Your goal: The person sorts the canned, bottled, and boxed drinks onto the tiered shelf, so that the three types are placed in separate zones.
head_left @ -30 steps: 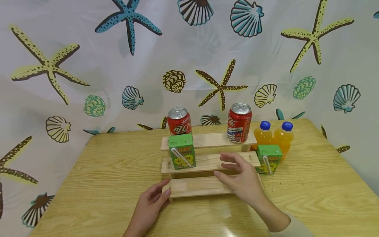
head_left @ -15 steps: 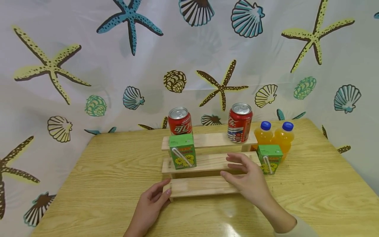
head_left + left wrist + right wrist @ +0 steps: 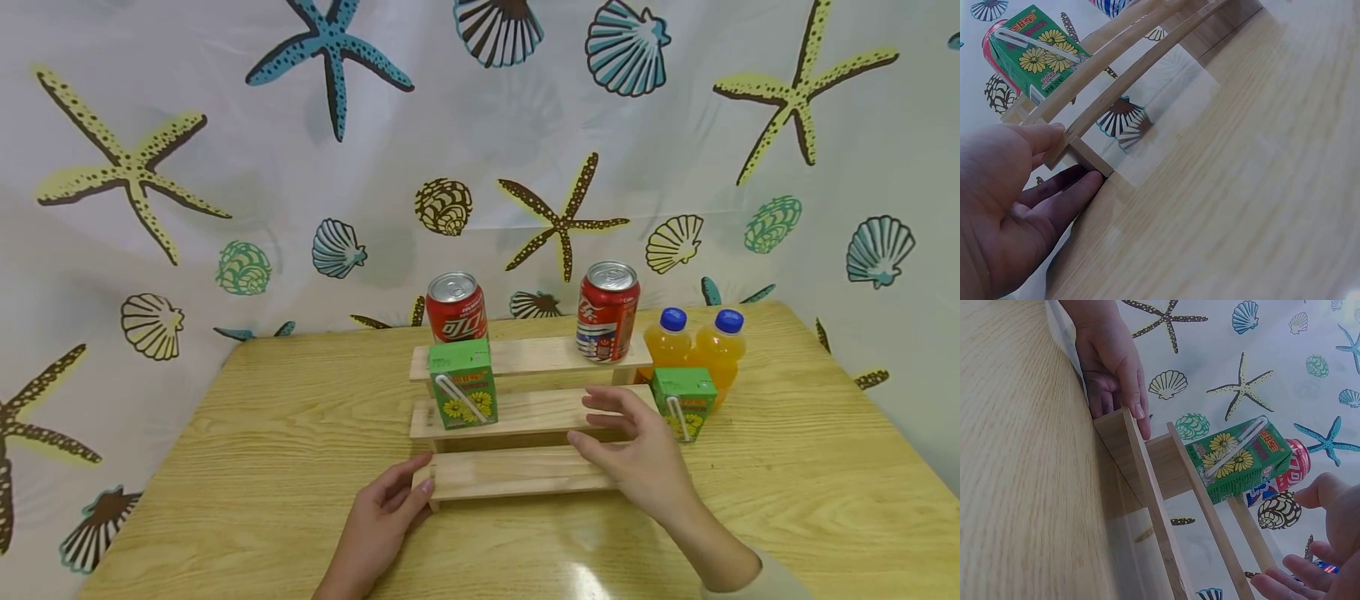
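A three-step wooden rack (image 3: 510, 473) stands on the table. My left hand (image 3: 378, 521) grips the left end of its lowest step; in the left wrist view the thumb lies over the plank and the fingers curl against the leg below. My right hand (image 3: 637, 454) is over the right part of the lower steps, fingers spread and slightly bent, with nothing between them. On the middle step's left end stands a green drink carton (image 3: 463, 385) with a straw on its front. Two red cola cans, the left can (image 3: 455, 307) and the right can (image 3: 607, 312), stand on the top step.
Right of the rack, a second green carton (image 3: 684, 404) stands on the table (image 3: 285, 433). Behind it are two orange-drink bottles, a left bottle (image 3: 667, 340) and a right bottle (image 3: 720, 350), with blue caps. A sea-patterned cloth (image 3: 390, 125) hangs behind the table.
My right hand has shifted a little to the right over the rack, still with nothing in it. My left hand keeps its place on the rack's left end.
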{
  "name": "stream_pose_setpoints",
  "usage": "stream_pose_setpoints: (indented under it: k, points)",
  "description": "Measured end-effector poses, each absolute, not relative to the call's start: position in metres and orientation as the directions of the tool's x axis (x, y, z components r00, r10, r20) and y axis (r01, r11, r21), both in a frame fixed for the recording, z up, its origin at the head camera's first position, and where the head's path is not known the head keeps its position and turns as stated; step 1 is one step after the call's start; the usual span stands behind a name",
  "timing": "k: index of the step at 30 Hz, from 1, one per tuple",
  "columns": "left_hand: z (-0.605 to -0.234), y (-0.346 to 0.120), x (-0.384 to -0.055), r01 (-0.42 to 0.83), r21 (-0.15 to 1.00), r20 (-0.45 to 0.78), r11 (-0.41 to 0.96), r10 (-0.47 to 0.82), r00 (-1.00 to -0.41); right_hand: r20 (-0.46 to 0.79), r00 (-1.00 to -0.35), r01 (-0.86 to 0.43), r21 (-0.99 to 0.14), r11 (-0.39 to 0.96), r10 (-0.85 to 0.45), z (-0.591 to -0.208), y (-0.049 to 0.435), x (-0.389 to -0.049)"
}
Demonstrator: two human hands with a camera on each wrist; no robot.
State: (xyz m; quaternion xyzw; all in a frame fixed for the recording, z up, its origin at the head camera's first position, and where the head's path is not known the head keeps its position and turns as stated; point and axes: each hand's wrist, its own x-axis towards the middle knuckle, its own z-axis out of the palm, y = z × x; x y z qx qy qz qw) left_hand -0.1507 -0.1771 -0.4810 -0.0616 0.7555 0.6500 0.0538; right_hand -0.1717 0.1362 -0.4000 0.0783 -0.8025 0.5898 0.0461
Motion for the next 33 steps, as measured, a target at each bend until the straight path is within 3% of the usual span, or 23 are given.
stream_pose_setpoints:
  k: [14,33]
  points:
    - [-0.48,-0.178,-0.15,-0.181,0.974,-0.178,0.136,-0.032,-0.983,0.209,-0.976,-0.215,-0.931,0.294,-0.052,-0.4,0.144,-0.172]
    - [-0.479,-0.176,-0.15,-0.181,0.973,-0.177,0.142,-0.037,-0.983,0.174,-0.985,-0.159,-0.916,0.368,0.008,-0.407,0.165,-0.172]
